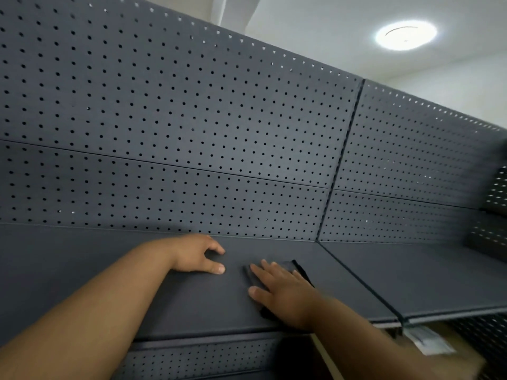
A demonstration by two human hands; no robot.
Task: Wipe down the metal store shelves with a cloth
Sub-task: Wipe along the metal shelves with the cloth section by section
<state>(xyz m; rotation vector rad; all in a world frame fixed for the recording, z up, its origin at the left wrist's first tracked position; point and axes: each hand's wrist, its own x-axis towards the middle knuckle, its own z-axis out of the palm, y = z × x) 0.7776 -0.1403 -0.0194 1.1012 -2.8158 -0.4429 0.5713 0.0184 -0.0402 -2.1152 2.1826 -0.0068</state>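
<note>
A dark grey metal shelf (82, 270) runs across the lower half of the view, below a perforated back panel. My right hand (285, 289) lies flat, fingers spread, on a dark cloth (288, 266) that almost matches the shelf; only the cloth's far edge and a dark corner under my wrist show. My left hand (196, 255) rests on the bare shelf just left of the cloth, fingers curled loosely with the tips touching the metal, holding nothing.
The dark pegboard back panel (192, 119) rises behind the shelf, split by a slotted upright (341, 160). A second shelf section (425, 278) adjoins on the right. A cardboard box (439, 349) sits on a lower level at the bottom right. A ceiling light (406, 34) glows above.
</note>
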